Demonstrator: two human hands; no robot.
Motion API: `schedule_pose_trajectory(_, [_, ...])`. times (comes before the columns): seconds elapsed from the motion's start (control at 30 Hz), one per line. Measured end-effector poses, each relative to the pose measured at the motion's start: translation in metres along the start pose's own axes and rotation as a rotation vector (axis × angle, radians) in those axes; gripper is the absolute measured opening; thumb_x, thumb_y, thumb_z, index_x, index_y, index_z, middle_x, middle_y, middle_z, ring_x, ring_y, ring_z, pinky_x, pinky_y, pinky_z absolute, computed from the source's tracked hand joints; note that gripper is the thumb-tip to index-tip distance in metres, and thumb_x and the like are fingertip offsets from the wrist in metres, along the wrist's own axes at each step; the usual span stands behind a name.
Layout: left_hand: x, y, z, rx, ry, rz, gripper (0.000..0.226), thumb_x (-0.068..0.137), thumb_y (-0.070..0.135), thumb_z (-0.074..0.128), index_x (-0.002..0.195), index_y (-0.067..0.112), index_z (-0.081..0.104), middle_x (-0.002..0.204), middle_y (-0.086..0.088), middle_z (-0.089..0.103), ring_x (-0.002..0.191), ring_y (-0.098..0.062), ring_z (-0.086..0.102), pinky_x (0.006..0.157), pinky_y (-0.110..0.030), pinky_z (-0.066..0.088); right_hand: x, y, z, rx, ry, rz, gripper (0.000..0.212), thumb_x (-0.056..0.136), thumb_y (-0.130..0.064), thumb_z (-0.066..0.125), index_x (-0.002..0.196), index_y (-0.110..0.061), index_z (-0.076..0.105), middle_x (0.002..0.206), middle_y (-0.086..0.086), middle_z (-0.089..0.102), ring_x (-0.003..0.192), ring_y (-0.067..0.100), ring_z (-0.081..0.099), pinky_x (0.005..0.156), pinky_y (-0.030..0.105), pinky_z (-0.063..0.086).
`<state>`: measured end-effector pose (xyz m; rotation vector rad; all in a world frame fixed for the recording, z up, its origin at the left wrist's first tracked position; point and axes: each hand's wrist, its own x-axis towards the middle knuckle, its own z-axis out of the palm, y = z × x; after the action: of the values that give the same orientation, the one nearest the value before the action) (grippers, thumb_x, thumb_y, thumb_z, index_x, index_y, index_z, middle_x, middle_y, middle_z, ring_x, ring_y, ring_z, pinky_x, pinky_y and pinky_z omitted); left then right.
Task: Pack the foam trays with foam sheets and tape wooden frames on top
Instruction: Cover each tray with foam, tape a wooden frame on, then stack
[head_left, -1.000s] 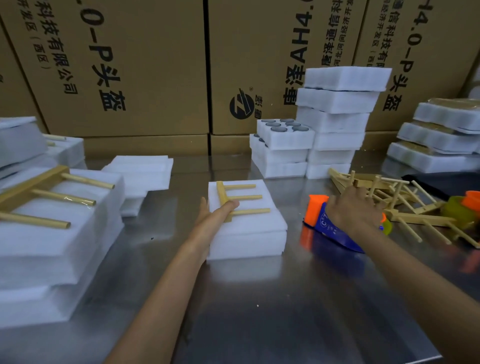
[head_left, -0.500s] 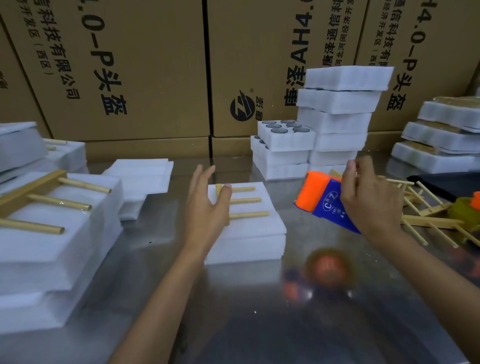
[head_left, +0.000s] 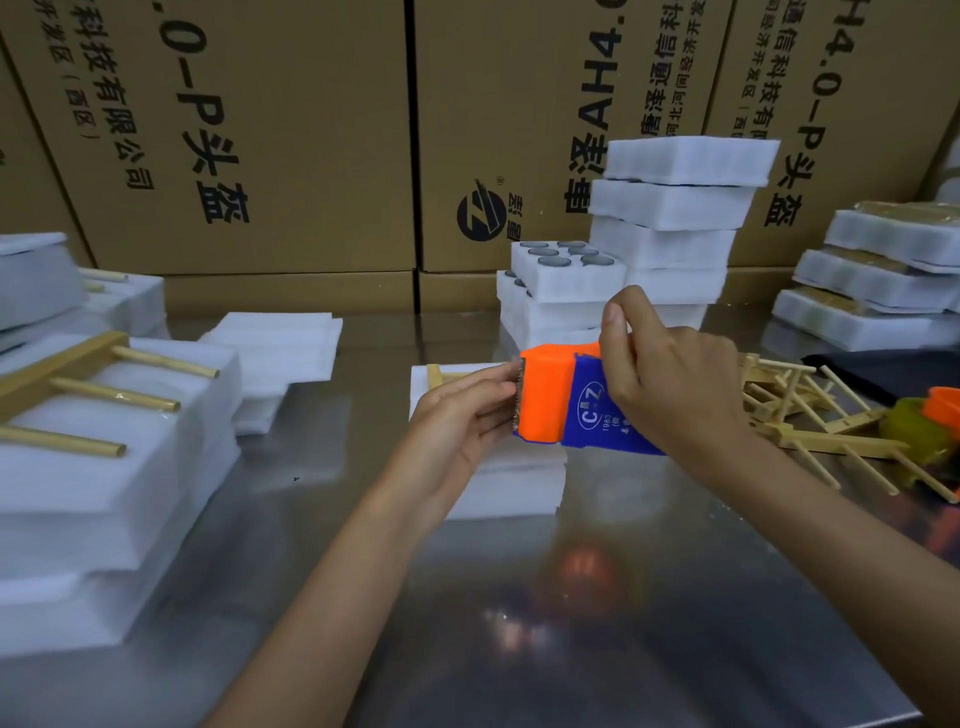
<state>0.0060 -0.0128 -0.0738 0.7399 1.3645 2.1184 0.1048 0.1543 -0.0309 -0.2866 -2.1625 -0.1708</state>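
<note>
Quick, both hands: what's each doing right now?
Left hand: fingers pinch at the tape dispenser's toothed edge.
Right hand: grips the dispenser.

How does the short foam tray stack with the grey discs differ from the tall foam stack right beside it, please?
The short stack has an uncovered top tray, with round grey discs showing in its pockets; the tall stack is topped by plain white foam. The short stack is squarely piled and reaches roughly half as high; the tall stack's upper trays are skewed and overhang. Both are white foam, standing on the metal table before the cardboard boxes.
</note>
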Motion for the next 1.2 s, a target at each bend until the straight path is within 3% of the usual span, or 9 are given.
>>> schedule_pose_trajectory(0.1, [0.003,-0.002,-0.003,-0.058,0.056,-0.032,0.026,0.095,0.003,0.054,0.116,0.002,0.070,0.108,-0.013,0.074,0.092,-0.019,0.072,0.075,-0.027,0.058,0.002,0.001,0.002,-0.005,-0.087,-0.010,0.042,0.101,-0.046,0.027,0.112,-0.012,0.049,0.075,0.006,0.068,0.056,0.017,0.057,0.050,0.025,0.031])
schedule_pose_trajectory(0.2, [0.004,-0.005,-0.002,-0.069,0.138,-0.034,0.021,0.096,0.001,0.054,0.102,0.005,0.073,0.091,-0.008,0.076,0.077,-0.015,0.073,0.065,-0.025,0.058,0.007,-0.005,0.000,-0.043,-0.117,-0.034,0.034,0.101,-0.043,0.031,0.112,-0.015,0.046,0.068,0.002,0.064,0.055,0.018,0.059,0.051,0.029,0.041])
schedule_pose_trajectory(0.33, [0.010,0.006,0.001,-0.009,0.189,-0.054,0.025,0.096,-0.003,0.049,0.102,0.005,0.072,0.087,-0.009,0.076,0.072,-0.016,0.072,0.066,-0.027,0.060,0.019,-0.009,0.002,-0.033,-0.133,-0.040,0.036,0.100,-0.042,0.029,0.108,-0.014,0.051,0.054,-0.012,0.035,0.044,0.008,0.034,0.046,0.024,0.016])
schedule_pose_trajectory(0.47, [0.017,0.036,0.002,0.064,0.197,-0.091,0.028,0.093,-0.006,0.047,0.106,0.001,0.071,0.085,-0.011,0.076,0.071,-0.018,0.074,0.065,-0.028,0.061,0.039,-0.006,0.006,-0.008,-0.149,-0.123,0.030,0.099,-0.039,0.043,0.101,-0.014,0.059,0.074,0.005,0.063,0.058,0.023,0.046,0.048,0.027,0.019])
schedule_pose_trajectory(0.6, [0.018,0.071,-0.034,-0.032,0.301,-0.114,0.019,0.095,-0.009,0.047,0.101,-0.007,0.065,0.084,-0.015,0.076,0.072,-0.023,0.075,0.058,-0.027,0.060,0.048,0.007,-0.002,-0.066,-0.184,-0.247,0.019,0.100,-0.029,0.049,0.105,-0.016,0.062,0.083,0.012,0.067,0.072,0.034,0.059,0.057,0.035,0.043])
schedule_pose_trajectory(0.73, [0.012,0.100,-0.105,-0.037,0.514,-0.121,0.014,0.096,-0.010,0.047,0.103,-0.012,0.059,0.107,-0.024,0.065,0.092,-0.030,0.069,0.058,-0.027,0.061,0.054,0.046,-0.006,-0.131,-0.439,-0.052,0.039,0.102,-0.045,0.033,0.108,-0.022,0.064,0.094,0.008,0.067,0.081,0.027,0.056,0.062,0.034,0.038])
schedule_pose_trajectory(0.93, [0.018,0.099,-0.116,0.073,0.495,-0.122,0.021,0.085,-0.007,0.067,0.105,-0.009,0.062,0.095,-0.021,0.071,0.087,-0.027,0.072,0.057,-0.023,0.058,0.083,0.072,0.011,-0.058,-0.633,0.107,0.058,0.098,-0.062,0.033,0.093,-0.017,0.069,0.076,-0.003,0.057,0.065,0.010,0.048,0.054,0.028,0.029])
schedule_pose_trajectory(1.03, [0.028,0.082,-0.115,0.184,0.627,-0.119,0.012,0.081,-0.012,0.069,0.091,-0.013,0.064,0.085,-0.019,0.071,0.063,-0.018,0.072,0.054,-0.022,0.059,0.102,0.068,0.030,-0.087,-0.645,0.077,0.054,0.095,-0.065,0.036,0.071,-0.022,0.059,0.073,-0.004,0.054,0.064,0.008,0.045,0.055,0.029,0.029])
schedule_pose_trajectory(1.2, [0.036,0.037,-0.122,0.745,0.714,-0.167,0.021,0.080,-0.003,0.073,0.059,0.002,0.070,0.049,-0.008,0.066,0.039,-0.010,0.060,0.051,-0.020,0.053,0.103,0.070,0.078,-0.123,-0.772,0.109,0.046,0.088,-0.069,0.046,0.090,-0.024,0.049,0.107,0.005,0.062,0.084,0.021,0.050,0.073,0.033,0.033])
